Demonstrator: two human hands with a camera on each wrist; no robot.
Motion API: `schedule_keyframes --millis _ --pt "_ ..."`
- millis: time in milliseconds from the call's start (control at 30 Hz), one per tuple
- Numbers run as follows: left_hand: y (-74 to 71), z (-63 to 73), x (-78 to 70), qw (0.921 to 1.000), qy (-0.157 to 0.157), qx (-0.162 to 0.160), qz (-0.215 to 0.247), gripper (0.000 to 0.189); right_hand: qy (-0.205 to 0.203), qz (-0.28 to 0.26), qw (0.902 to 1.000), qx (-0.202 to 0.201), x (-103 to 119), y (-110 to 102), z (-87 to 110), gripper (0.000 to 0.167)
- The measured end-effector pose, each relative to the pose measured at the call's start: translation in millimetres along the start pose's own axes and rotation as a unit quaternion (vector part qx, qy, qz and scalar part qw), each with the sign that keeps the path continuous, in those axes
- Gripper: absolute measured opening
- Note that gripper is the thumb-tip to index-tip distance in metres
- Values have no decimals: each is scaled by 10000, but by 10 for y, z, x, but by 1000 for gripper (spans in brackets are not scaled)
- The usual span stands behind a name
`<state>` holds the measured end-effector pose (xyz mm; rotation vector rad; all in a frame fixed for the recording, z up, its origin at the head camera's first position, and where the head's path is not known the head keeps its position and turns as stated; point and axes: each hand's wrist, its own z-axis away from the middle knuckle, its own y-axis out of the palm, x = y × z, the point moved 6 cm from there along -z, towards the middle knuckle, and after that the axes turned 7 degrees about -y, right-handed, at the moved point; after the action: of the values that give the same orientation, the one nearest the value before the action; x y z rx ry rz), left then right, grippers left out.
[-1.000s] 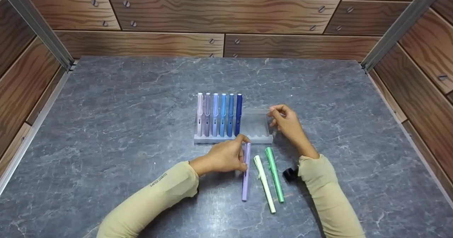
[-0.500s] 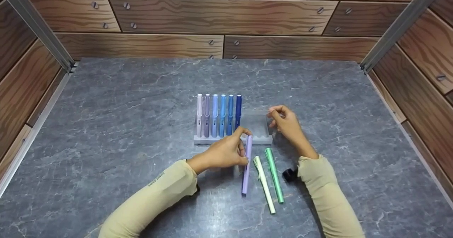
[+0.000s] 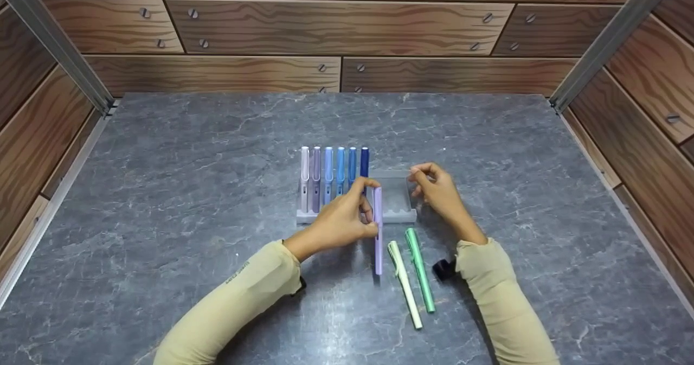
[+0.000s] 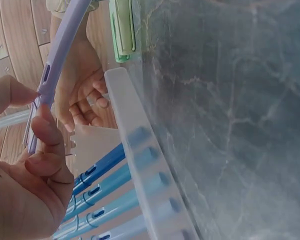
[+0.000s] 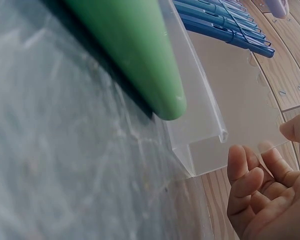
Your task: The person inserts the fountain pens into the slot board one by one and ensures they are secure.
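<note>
A purple pen (image 3: 378,235) is pinched between the thumb and fingers of my left hand (image 3: 339,218), raised and tilted in front of the clear pen stand (image 3: 393,191). Its clip and barrel slot show in the left wrist view. My right hand (image 3: 439,191) pinches the stand's upper right corner between thumb and fingers. Several pens, from pale lilac (image 3: 304,180) through light blue (image 3: 340,164) to dark navy (image 3: 364,161), lean side by side in the stand's left part. My left hand partly covers the blue ones in the head view.
A pale green pen (image 3: 405,286) and a green pen (image 3: 420,270) lie slanted on the grey marbled table (image 3: 217,164), in front of the stand. A black wrist camera (image 3: 443,269) sits by the right sleeve. Wood-patterned walls (image 3: 336,26) surround the table.
My left hand has lifted the purple pen off the table and carried it forward towards the stand. My right hand stays at the stand's corner; the green pens lie still.
</note>
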<state>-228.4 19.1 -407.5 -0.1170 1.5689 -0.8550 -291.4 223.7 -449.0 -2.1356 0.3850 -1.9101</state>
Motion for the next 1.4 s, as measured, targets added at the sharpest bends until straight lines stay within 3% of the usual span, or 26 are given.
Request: schedule_keyframes --millis 233,567,933,1400 --pt "-117 -50 -42 9990 166 -409 -83 71 13 48 10000 29 3 -1 1 28" --pt "-203 -93 -90 9971 230 -679 -256 68 32 -16 10000 28 -10 2 -6 29" --pt "-308 -122 -140 9897 420 -1190 -683 66 30 0 10000 27 -9 4 -4 30" --pt "-375 -119 -237 9737 559 -1772 -1321 65 12 18 10000 -21 -8 5 6 31"
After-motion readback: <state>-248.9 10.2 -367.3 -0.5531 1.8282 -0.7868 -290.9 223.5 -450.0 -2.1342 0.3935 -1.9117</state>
